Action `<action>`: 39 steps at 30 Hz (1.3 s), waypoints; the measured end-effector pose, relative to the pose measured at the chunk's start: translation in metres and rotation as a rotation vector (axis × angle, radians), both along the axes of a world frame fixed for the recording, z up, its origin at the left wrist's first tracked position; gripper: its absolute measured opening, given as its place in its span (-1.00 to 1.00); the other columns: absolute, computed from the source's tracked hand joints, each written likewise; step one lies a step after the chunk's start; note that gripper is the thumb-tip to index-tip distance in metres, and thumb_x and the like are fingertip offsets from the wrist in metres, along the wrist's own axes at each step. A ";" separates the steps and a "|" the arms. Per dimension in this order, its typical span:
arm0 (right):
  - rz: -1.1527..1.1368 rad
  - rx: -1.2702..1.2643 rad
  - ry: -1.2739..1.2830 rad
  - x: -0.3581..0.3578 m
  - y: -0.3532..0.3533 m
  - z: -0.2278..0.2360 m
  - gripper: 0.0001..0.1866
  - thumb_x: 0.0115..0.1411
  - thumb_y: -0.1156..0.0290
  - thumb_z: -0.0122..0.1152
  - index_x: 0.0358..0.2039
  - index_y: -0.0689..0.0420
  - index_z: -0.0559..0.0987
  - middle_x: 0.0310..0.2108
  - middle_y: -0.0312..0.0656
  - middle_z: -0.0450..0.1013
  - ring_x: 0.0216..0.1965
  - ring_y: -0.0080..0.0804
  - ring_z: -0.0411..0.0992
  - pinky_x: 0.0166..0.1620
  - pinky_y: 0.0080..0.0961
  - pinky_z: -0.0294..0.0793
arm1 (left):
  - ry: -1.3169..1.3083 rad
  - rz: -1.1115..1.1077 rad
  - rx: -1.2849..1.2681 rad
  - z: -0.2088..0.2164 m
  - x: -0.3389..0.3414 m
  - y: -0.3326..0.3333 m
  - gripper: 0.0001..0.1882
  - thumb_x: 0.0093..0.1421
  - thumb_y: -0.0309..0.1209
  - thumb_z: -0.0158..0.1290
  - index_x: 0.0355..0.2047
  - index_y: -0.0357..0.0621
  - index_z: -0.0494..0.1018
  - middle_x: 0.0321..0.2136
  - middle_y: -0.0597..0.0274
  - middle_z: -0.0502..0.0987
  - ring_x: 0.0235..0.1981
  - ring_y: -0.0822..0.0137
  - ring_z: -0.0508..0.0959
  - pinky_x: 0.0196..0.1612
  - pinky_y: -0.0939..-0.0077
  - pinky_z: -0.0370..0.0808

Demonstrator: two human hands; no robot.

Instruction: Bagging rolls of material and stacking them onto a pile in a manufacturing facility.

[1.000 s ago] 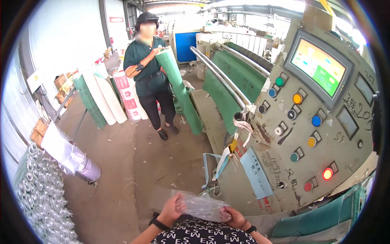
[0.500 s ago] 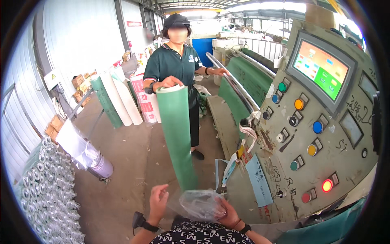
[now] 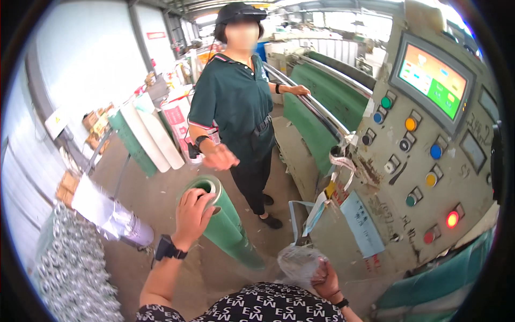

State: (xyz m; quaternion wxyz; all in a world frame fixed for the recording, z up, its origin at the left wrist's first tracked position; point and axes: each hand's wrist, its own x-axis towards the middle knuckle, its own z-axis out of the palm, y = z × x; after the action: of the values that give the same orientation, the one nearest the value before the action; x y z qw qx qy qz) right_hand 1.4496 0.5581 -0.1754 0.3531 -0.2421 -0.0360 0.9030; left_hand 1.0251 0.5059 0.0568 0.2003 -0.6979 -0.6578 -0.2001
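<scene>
A green roll (image 3: 228,228) of material stands tilted on the floor in front of me. My left hand (image 3: 191,216) grips its open top end, fingers at the hollow core. My right hand (image 3: 323,272) is low at my chest and holds a crumpled clear plastic bag (image 3: 298,261). Facing me stands a co-worker in a dark green shirt (image 3: 236,102); one of that person's hands (image 3: 220,159) hovers just above the roll, apart from it, and the other rests on the machine's rail.
A large machine with a control panel (image 3: 424,155) of coloured buttons and a screen (image 3: 433,80) fills the right side. White and green rolls (image 3: 147,139) lean at the left wall. A wrapped roll (image 3: 110,212) and a rack of metal pieces (image 3: 70,263) lie at lower left.
The co-worker stepped closer and let go of the green roll. My left hand has risen and taken hold of its top; the roll now leans toward me.
</scene>
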 end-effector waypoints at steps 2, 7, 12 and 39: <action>-0.107 -0.060 0.001 -0.004 -0.010 -0.019 -0.76 0.33 0.10 -0.01 -0.19 -0.08 0.54 -0.73 -0.52 0.02 -0.71 -0.68 -0.02 -0.58 -0.71 0.05 | -0.306 -0.036 -0.032 0.005 -0.013 -0.005 -0.55 0.21 -0.10 0.01 0.00 -0.10 0.40 -0.13 0.13 0.47 -0.01 0.12 0.43 0.23 0.11 0.18; -0.408 -0.076 -0.156 -0.014 -0.047 -0.016 -0.73 0.35 0.12 -0.03 -0.19 0.01 0.53 -0.73 -0.53 0.02 -0.72 -0.71 -0.01 -0.61 -0.72 0.05 | -0.274 -0.327 -0.332 0.037 -0.075 -0.026 -0.46 0.16 0.00 0.05 -0.01 -0.14 0.36 -0.21 0.13 0.50 -0.07 0.15 0.49 0.27 0.02 0.11; -0.594 -0.094 -0.278 0.004 -0.099 -0.032 -0.64 0.33 0.07 -0.05 -0.01 -0.04 0.52 -0.45 -0.42 0.33 -0.55 -0.62 0.20 -0.49 -0.62 0.22 | -0.140 -0.486 -0.301 0.021 -0.102 -0.029 -0.47 -0.03 -0.17 0.28 -0.12 -0.15 0.36 -0.22 0.16 0.50 -0.05 0.16 0.48 0.30 -0.06 0.08; -1.386 0.148 -0.988 0.422 -0.319 -0.005 -0.56 0.40 0.07 -0.21 0.10 0.07 0.41 -0.20 -0.31 0.44 -0.30 -0.54 0.37 -0.27 -0.61 0.42 | 0.061 -0.369 -0.086 0.024 0.034 -0.093 -0.56 -0.08 -0.23 0.29 -0.28 -0.18 0.39 -0.46 0.15 0.45 -0.34 0.08 0.44 -0.01 0.12 0.23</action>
State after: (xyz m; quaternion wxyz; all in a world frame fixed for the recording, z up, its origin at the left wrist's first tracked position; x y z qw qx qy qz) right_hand 1.8717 0.2392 -0.1805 0.7844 -0.5517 -0.0885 0.2693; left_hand 1.0588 0.4126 0.0811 0.1503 -0.8203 -0.5204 -0.1838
